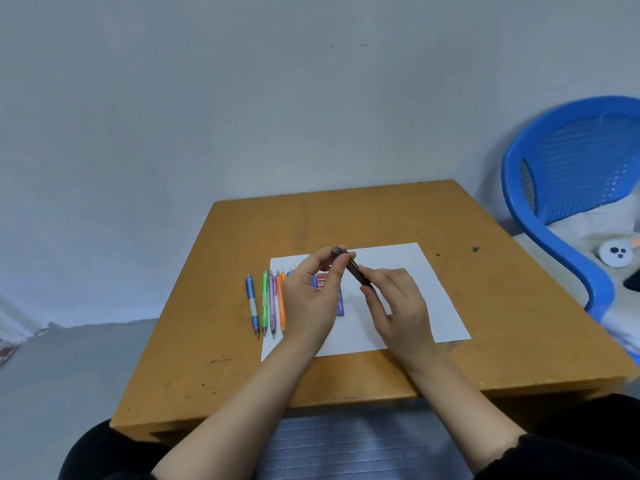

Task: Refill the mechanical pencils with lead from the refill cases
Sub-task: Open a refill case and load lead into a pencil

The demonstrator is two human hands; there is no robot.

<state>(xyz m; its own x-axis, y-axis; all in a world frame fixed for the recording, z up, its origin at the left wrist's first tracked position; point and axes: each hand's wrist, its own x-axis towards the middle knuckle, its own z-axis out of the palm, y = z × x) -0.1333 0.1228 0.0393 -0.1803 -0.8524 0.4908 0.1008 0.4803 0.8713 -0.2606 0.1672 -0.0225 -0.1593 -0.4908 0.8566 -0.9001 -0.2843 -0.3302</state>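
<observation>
Held above the white paper point(426, 292) on the wooden table point(346, 216): one dark mechanical pencil point(354, 270), tilted, upper end toward the left. Pinched at that upper end by fingertips of the left hand point(311, 299); gripped on the lower barrel by curled fingers of the right hand point(398, 303). Hands close together, joined by the pencil. Beneath the left hand, partly hidden: red refill case point(322, 283) and blue refill case point(340, 303), flat on the paper. Further left, in a row: blue pencil point(252, 303), green pencil point(265, 299), purple pencil point(272, 303), orange pencil point(280, 299). Right of the table: blue plastic chair point(554, 174).
</observation>
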